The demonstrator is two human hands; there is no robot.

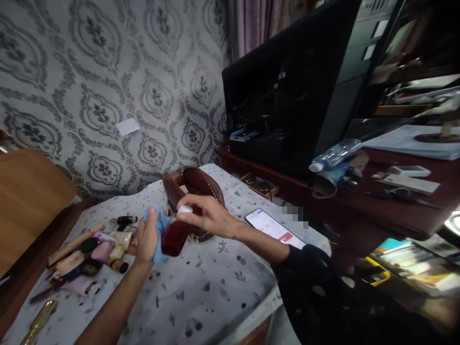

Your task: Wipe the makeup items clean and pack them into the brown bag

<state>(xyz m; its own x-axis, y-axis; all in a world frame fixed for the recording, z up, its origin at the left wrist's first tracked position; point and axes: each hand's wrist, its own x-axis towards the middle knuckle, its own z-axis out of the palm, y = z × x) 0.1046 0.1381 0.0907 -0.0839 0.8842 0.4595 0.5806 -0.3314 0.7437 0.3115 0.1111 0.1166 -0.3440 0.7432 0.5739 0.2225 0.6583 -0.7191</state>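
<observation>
Dark red fills the block-shaped bottle with a white cap [175,238], held above the white, plant-patterned tablecloth [201,292]; the right hand [206,214] pinches its cap. At the bottle's nine o'clock, the left hand [146,239] holds a crumpled light-blue cloth [161,224] close against it. An open brown bag [203,179] sits at one o'clock, jumbled cosmetics [101,251] farther out at nine, a lit white-screened phone [264,224] at three.

- Dim, greyish indoor light overall.
- Patterned wall [158,96] lit soft and flat; black panel [280,105] sunk in shadow.
- Phone screen [264,224] glows; pixelated patch beside it.
- Plastic bottle [339,154] catches glare.
- Right edge smeared, wide-angle stretch.
- Hands [146,239] slightly soft.
</observation>
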